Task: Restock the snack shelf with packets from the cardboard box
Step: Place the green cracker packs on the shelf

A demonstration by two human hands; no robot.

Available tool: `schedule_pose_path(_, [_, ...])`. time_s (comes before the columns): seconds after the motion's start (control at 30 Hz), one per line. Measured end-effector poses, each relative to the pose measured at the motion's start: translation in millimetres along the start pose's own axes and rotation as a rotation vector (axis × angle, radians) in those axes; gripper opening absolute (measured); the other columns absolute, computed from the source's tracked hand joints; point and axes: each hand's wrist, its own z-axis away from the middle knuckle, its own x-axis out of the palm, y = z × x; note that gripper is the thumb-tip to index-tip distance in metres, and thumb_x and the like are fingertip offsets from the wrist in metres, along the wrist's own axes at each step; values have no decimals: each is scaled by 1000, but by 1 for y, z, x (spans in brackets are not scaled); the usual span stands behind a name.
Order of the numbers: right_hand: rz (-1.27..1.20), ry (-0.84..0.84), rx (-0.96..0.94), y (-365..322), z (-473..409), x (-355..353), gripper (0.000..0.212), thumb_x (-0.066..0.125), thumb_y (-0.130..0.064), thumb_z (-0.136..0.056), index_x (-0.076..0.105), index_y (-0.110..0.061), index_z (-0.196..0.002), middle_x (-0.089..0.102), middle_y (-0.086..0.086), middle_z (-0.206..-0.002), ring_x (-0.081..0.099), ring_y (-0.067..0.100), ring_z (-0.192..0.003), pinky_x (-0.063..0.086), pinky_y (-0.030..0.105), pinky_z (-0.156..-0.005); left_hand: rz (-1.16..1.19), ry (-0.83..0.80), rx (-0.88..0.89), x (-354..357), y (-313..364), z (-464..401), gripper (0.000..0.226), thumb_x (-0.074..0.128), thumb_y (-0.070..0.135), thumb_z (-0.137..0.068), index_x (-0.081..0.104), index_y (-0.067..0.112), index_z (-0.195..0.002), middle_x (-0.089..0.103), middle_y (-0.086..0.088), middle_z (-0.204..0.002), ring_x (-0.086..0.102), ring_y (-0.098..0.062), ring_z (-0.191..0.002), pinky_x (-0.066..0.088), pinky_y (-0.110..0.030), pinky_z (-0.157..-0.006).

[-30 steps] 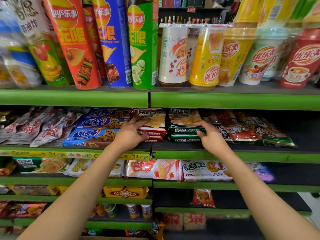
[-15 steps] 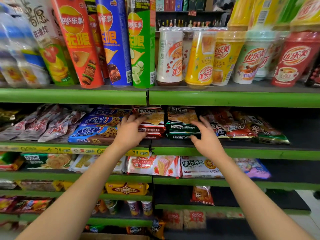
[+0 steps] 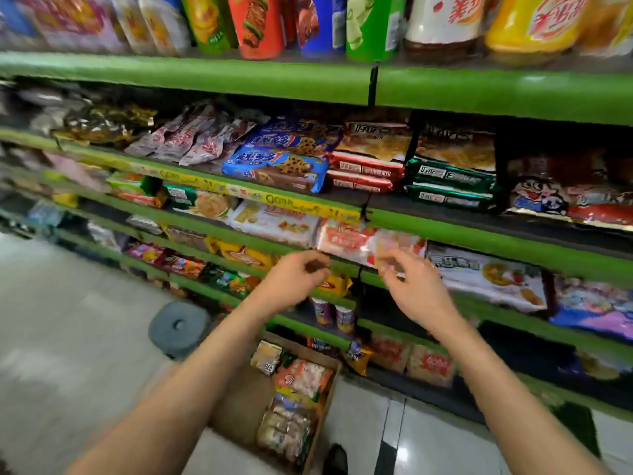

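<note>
Down on the floor, the cardboard box [image 3: 310, 437] sits against the foot of the snack shelf [image 3: 479, 234], packets [image 3: 301, 378] stacked along its right side, directly beneath both forearms. Above it, the left hand [image 3: 294, 282] hovers in front of the shelf edge, fingers loosely curled and holding nothing. Just right, the right hand [image 3: 416, 286] does the same, fingers relaxed, near a pink wafer packet [image 3: 349, 240]. Far left, a grey round stool [image 3: 178, 325] stands on the tiles.

floor: pale glossy tiles [image 3: 68, 320] | grey round disc [image 3: 178, 326] near shelf base | dark shoe [image 3: 335, 459]
</note>
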Motion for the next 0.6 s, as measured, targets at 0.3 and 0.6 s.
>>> schedule_pose_path(0.3, [-101,-446,108,-6,22,137,11,61,-23,-97,67,-31,-101,67,-14,-95,61,-3,-81,46,14,-66,185,7,-492,21,-164,122,10,67,10,-92,70,17,-98,60,13,-71,52,3,-59,41,-11,-58])
schedule_pose_path(0.6, [-23,-759,267,-24,14,327,13,65,-10,-94,73,-10,-105,67,1,-104,59,15,-96,39,11,-69,521,79,-897,30,-341,190,9,66,11,-92,69,11,-101,64,-6,-89,58,-17,-82,45,-28,-73])
